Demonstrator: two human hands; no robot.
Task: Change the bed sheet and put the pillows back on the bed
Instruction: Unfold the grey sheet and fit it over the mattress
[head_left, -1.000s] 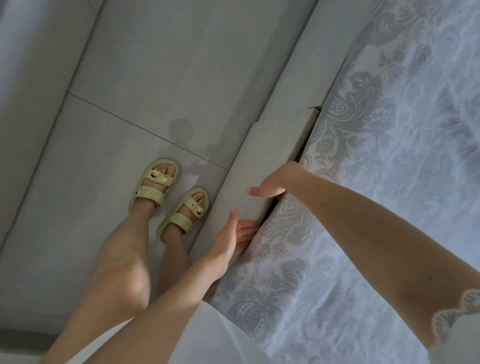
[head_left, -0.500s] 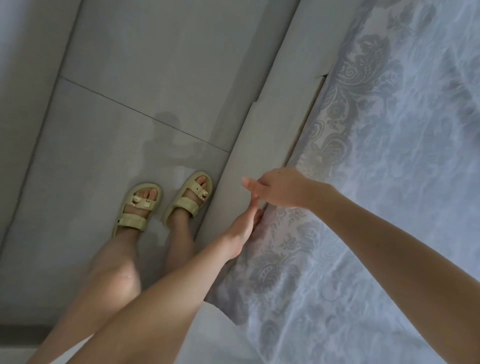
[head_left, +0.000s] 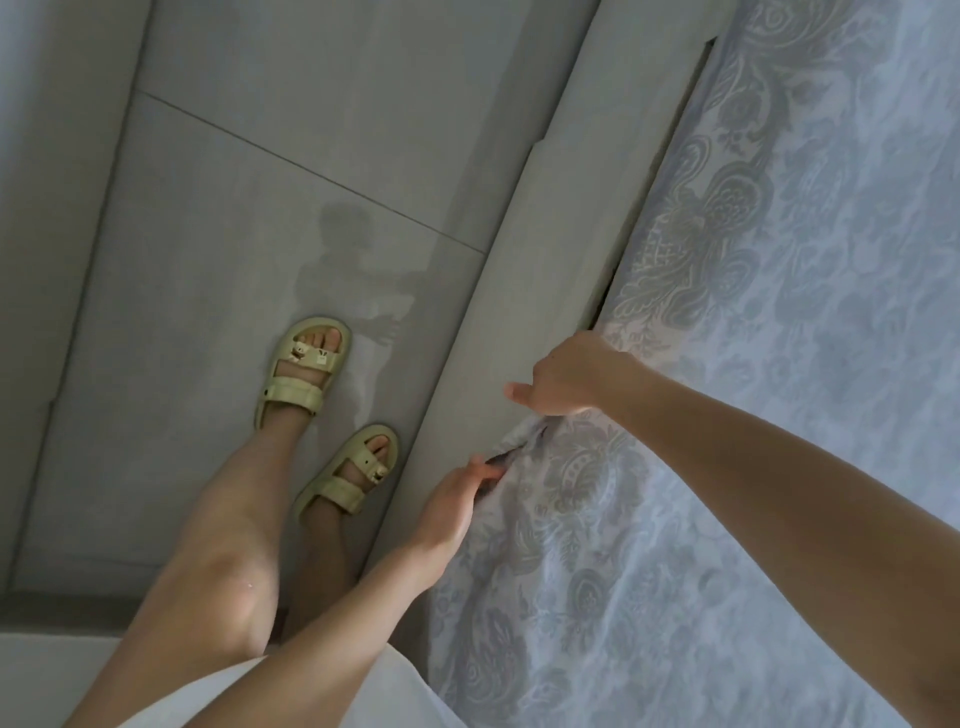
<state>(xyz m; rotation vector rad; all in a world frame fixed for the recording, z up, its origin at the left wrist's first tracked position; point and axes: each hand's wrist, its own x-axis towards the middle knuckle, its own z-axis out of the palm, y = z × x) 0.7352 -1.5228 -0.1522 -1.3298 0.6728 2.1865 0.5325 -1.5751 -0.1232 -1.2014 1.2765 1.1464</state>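
the sheet (head_left: 779, 364) is spread flat over the bed. it is pale blue with big grey swirls. its side edge runs along the grey bed frame (head_left: 519, 312), and near the hands the edge is bunched up in a small fold.

the left hand (head_left: 452, 504) is at that fold. its fingertips pinch the loose bit of cloth right at the edge. the right hand (head_left: 566, 379) is a little further up the same edge. its thumb sticks out to the side and its fingers go down over the edge, into the dark gap (head_left: 602, 306) beside the frame. the fingers are hidden there, so i cannot tell if they hold the cloth or just push it.

the sheet looks thin, soft and light. it will bend and crease any way it is pulled, and it will not break. i think the best place to hold it is the edge, with the two hands a bit apart, so it pulls tight and smooth. a hard tug may pull it out again somewhere else.

the person stands on the grey floor (head_left: 234, 234) in yellow sandals (head_left: 306, 374), close to the frame.
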